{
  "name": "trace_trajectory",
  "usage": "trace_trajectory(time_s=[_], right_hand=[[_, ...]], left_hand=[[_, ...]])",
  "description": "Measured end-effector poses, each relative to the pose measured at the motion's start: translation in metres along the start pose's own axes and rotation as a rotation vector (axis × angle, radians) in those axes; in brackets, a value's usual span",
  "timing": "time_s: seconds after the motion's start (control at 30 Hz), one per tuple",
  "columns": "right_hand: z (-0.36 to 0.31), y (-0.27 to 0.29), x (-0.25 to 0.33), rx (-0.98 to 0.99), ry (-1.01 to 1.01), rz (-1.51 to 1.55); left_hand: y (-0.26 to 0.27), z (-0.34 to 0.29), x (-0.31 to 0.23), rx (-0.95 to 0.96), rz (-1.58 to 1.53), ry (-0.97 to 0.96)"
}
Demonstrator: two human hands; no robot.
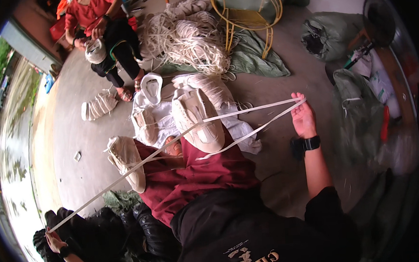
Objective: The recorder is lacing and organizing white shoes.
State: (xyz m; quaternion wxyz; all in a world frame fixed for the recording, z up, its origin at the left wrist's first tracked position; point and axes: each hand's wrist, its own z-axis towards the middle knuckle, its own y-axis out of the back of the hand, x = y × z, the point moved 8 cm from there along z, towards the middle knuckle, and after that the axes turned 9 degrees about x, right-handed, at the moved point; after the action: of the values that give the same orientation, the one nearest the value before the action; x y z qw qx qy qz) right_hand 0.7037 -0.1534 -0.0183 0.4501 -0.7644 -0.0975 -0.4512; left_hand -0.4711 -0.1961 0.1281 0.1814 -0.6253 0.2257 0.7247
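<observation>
A long white shoelace (pixel 251 109) is stretched across my lap. My left hand (pixel 56 242), far out at the lower left, pinches one end of it. Out to the right, my right hand (pixel 304 118) is raised with its palm showing, and the lace doubles back at its curled fingertips. Between the hands a cream sneaker (pixel 201 137) rests on my right thigh, toe toward me, with the lace running over it. Another cream shoe (pixel 126 160) lies by my left knee. How the lace threads through the eyelets is too small to tell.
A white sack (pixel 247 139) with more cream shoes lies ahead on the floor. Behind it sit a heap of white laces (pixel 179 34) and a yellow round chair (pixel 253 20). A person in red (pixel 92 15) holds a shoe. Black shoes (pixel 105 233) are piled at left; green sacks (pixel 356 103) stand right.
</observation>
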Motion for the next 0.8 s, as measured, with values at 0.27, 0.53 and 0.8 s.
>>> trace_trajectory(time_s=[0.27,0.53,0.8], right_hand=[[0.017,0.101,0.128,-0.021,0.141,-0.151],[0.039,0.191,0.245,-0.133,0.192,-0.159],[0.014,0.303,0.318,-0.289,0.209,-0.116]], left_hand=[[-0.071,0.003,-0.008,-0.007,-0.004,0.026],[-0.271,-0.040,-0.010,0.254,-0.112,0.037],[-0.417,-0.082,-0.030,0.459,-0.178,0.024]])
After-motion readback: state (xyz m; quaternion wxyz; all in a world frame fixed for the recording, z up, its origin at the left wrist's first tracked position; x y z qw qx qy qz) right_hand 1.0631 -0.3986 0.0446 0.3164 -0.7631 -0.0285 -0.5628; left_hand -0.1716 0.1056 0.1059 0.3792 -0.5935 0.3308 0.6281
